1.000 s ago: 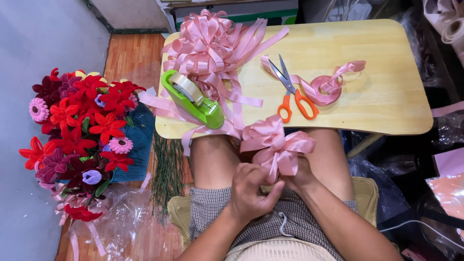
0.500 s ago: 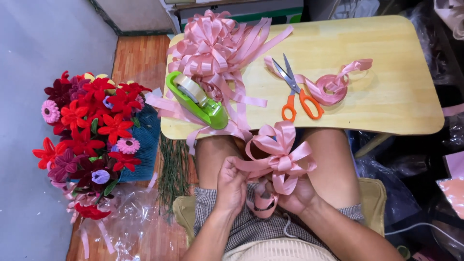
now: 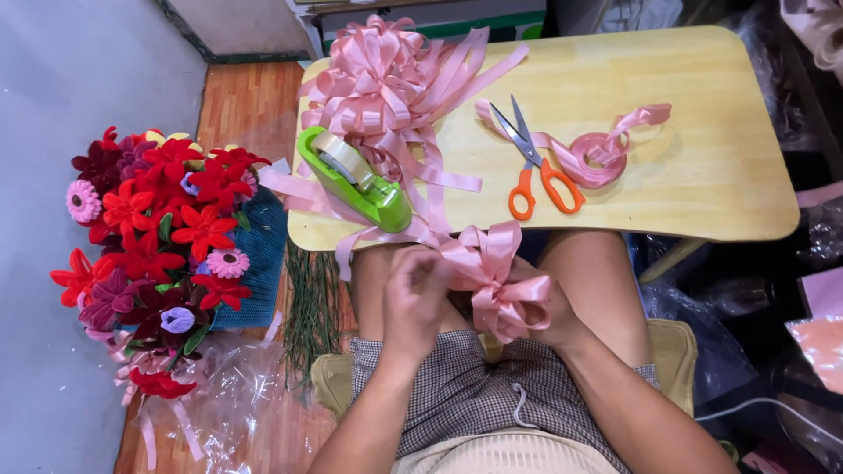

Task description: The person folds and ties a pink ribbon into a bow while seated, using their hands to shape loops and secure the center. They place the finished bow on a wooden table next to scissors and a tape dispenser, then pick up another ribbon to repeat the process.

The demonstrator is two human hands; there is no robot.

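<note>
A pink ribbon bow (image 3: 492, 276) with several loops is held over my lap, just below the table's front edge. My left hand (image 3: 413, 298) pinches its left side near the middle. My right hand (image 3: 558, 316) grips it from the right and underneath, mostly hidden by the loops. On the wooden table (image 3: 702, 167) lie a pile of finished pink bows (image 3: 386, 79), a green tape dispenser (image 3: 356, 180), orange-handled scissors (image 3: 536, 167) and a loose coil of pink ribbon (image 3: 601, 158).
A bouquet of red, pink and purple craft flowers (image 3: 154, 237) stands on the floor to my left, with green stems (image 3: 307, 307) and clear wrapping (image 3: 219, 386) beside it. Dark bags and pink sheets (image 3: 821, 333) crowd the right side.
The bow has been turned and lifted slightly toward the table edge. My left hand has shifted from below the bow to its left side, and the loops now bunch tighter.
</note>
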